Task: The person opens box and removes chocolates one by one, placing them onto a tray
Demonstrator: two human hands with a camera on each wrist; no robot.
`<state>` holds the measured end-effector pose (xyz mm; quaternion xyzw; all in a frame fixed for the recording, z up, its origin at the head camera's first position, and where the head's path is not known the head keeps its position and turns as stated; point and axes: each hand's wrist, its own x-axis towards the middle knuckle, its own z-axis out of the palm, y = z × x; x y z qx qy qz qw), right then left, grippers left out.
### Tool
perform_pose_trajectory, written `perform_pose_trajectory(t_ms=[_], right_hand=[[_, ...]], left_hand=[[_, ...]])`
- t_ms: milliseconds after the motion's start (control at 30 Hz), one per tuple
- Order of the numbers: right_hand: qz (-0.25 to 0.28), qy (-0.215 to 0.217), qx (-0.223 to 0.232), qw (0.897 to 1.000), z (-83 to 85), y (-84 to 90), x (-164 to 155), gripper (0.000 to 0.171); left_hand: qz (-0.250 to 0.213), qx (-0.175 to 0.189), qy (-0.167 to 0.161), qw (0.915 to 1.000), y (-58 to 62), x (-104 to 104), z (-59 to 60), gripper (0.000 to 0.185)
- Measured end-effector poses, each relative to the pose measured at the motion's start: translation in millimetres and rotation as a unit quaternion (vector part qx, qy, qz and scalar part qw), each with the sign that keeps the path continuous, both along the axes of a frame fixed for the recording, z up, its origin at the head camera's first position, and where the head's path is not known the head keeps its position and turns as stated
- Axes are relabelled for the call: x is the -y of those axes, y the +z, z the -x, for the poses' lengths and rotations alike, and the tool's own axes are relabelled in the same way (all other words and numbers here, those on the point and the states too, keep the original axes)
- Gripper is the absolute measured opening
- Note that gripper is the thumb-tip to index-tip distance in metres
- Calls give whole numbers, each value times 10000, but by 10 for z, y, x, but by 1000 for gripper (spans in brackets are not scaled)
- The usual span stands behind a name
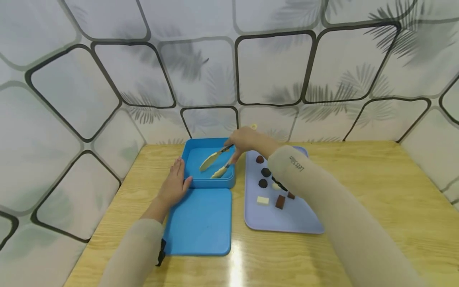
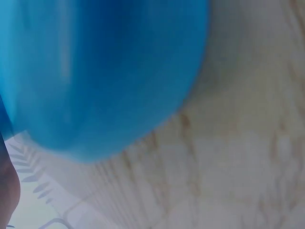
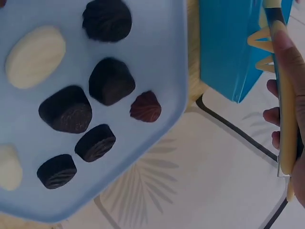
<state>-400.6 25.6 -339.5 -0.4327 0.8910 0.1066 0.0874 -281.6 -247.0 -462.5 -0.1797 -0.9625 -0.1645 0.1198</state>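
Note:
My right hand (image 1: 244, 139) grips a pair of tongs (image 1: 209, 160) over the blue box (image 1: 201, 182). The two cream tips of the tongs stand apart inside the box, with nothing visible between them. In the right wrist view, fingers and thumb wrap the tongs' cream-and-dark handle (image 3: 287, 119). My left hand (image 1: 174, 184) lies against the box's left side, fingers straight, thumb at its front corner. On the lavender tray (image 1: 287, 223) sit several chocolates: a dark one (image 3: 112, 81), a reddish shell-shaped one (image 3: 146, 107) and a white oval one (image 3: 35, 57). My right forearm hides part of the tray.
A flat blue lid (image 1: 201, 223) lies directly in front of the box. All of it stands on a wooden table (image 1: 376, 191), with a patterned wall (image 1: 272, 71) close behind. A small yellow ring-like spot (image 1: 254, 126) shows above the right wrist.

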Motion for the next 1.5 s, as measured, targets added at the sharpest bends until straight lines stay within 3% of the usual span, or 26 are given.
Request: perform_pose_trajectory(t_ms=[267,467,600,833,1167,1500], right_hand=[[53,-66,-198,9998,-136,-52,180,80],[-159,-460,-193,9986,-313,-208,491,82],[-57,-635,-316,9975,-403,-278,606,71],[359,-718,-722,9942,-528,-260,633,45],[388,-1027,-809,9907,-457,-137,465,47],[284,-823,-1027,9909,-393,-94,324,55]], left_hand=[[9,-50,28,10000,41,9,-37,67],[70,282,-29,9996,58,21,-37,68],[69,478,38,9988,65,35,-39,68],[-63,495,-75,9987,88,31,-24,69],[19,692,36,9976,100,23,-34,71],[87,769,147,9969,77,13,-3,72]])
